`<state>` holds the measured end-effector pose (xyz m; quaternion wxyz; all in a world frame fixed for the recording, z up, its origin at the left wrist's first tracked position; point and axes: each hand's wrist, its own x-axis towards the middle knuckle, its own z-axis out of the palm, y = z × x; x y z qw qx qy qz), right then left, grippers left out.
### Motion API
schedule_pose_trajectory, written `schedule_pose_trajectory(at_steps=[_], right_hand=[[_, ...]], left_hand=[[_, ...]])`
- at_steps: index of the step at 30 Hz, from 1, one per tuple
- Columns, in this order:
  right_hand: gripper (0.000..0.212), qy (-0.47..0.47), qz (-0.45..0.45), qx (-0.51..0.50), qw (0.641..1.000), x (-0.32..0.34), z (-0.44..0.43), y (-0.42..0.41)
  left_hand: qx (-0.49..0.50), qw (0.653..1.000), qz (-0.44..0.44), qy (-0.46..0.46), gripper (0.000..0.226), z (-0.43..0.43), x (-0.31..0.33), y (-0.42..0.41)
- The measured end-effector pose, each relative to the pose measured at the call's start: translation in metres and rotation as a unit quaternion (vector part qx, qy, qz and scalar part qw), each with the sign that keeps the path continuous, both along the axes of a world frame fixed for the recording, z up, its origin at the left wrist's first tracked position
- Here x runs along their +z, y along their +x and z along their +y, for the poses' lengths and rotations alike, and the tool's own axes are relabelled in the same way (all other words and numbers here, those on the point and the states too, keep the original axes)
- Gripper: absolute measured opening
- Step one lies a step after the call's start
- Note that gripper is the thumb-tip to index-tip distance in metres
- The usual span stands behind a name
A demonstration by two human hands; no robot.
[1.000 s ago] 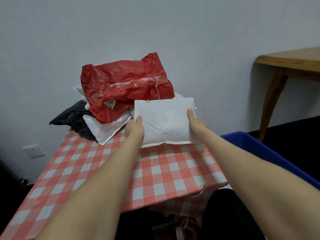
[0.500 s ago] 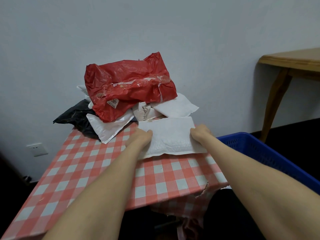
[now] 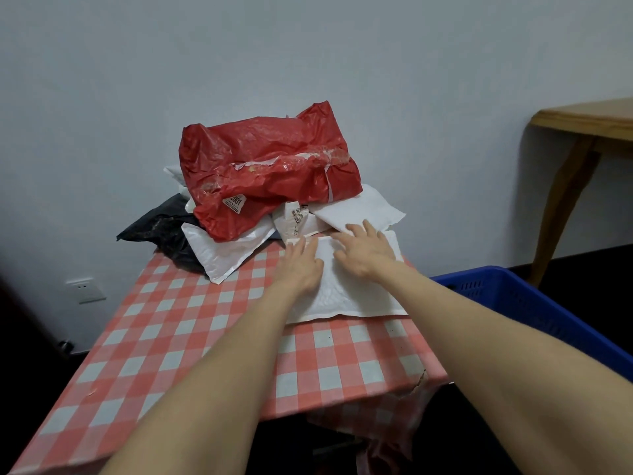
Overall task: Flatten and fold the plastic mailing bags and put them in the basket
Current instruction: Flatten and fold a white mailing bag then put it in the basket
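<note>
Both hands, left (image 3: 301,269) and right (image 3: 364,253), lie flat with fingers spread, gripping nothing, on the white bag (image 3: 346,293), whose long axis runs left-right across the table (image 3: 171,337).

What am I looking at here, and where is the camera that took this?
There is no machine: these are a person's two bare arms. The camera sits on the person's head, looking forward and down. The left hand and right hand press flat, fingers spread, on a white padded mailing bag lying on a red-and-white checked tablecloth. Neither hand has a grip on anything. Behind is a heap of more bags: a crumpled red plastic bag on top, white ones and a black bag beneath. At the right stands a blue plastic basket, beside a wooden table.
</note>
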<state>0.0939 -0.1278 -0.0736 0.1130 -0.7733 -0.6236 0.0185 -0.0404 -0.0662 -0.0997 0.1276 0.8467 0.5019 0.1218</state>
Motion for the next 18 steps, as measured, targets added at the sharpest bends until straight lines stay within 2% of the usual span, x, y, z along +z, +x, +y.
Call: schedule_pose_trajectory(at_steps=[2, 7, 18], right_hand=[[0.052, -0.050, -0.040, 0.027, 0.998, -0.006, 0.004, -0.006], [0.054, -0.111, -0.029, 0.021, 0.993, -0.024, 0.003, -0.007], [0.057, -0.149, -0.057, 0.015, 0.987, -0.027, 0.007, -0.010]], left_hand=[[-0.002, 0.999, 0.037, -0.020, 0.056, 0.000, -0.008, -0.003], [-0.011, 0.995, 0.085, -0.051, 0.055, -0.009, -0.019, -0.011], [-0.013, 0.989, 0.124, -0.074, 0.055, -0.011, -0.022, -0.010]])
